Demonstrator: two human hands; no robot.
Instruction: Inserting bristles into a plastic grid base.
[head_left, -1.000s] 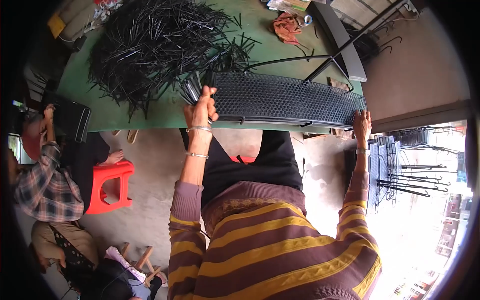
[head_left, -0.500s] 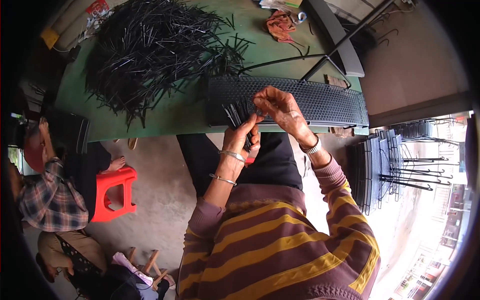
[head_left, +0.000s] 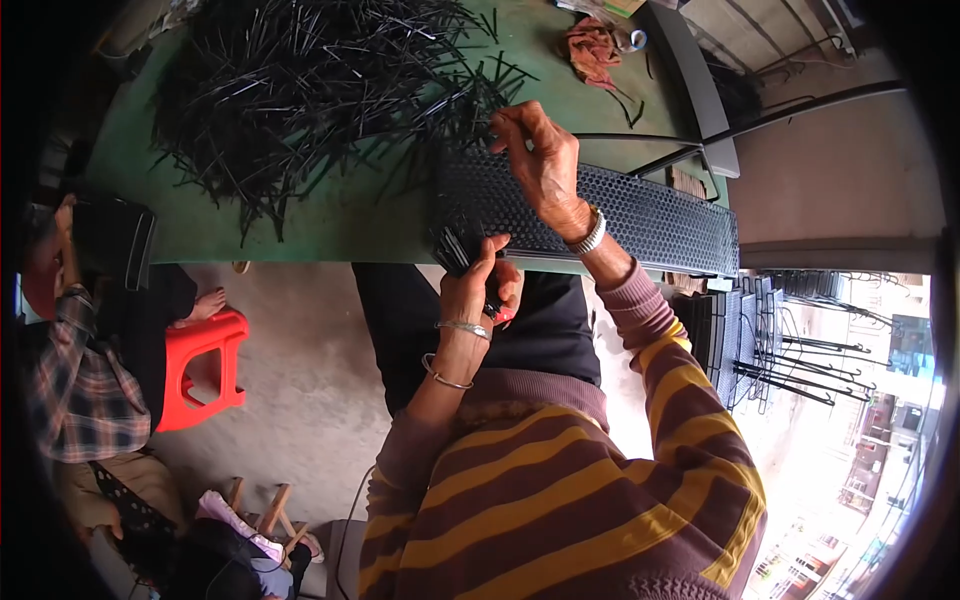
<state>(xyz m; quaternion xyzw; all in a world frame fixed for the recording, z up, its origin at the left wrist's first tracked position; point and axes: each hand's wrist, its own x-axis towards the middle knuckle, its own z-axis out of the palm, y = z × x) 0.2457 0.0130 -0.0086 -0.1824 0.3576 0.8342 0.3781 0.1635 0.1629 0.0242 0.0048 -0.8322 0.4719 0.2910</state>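
My left hand [head_left: 476, 283], near the table's front edge, is closed round a bundle of thin black strips [head_left: 455, 245] whose ends fan out above the thumb. My right hand [head_left: 545, 165] is raised over the left part of a black perforated metal panel [head_left: 640, 220]. Its fingers are pinched together, and what they hold, if anything, is too small to make out. Past that hand lies a big heap of similar black strips [head_left: 310, 90] on the green table [head_left: 200, 235]. Black rods [head_left: 690, 150] run from the panel toward the right.
A crumpled reddish cloth [head_left: 592, 52] and a roll of tape [head_left: 637, 40] lie at the far side. Finished-looking black racks [head_left: 740, 330] with hooked rods stand at the right. A red stool [head_left: 205, 365] and a person in a plaid shirt [head_left: 85, 380] are at the left.
My right hand has moved away from the left hand, farther over the panel toward the heap. My left hand has lowered slightly, still holding the bundle. The panel and its rods have turned.
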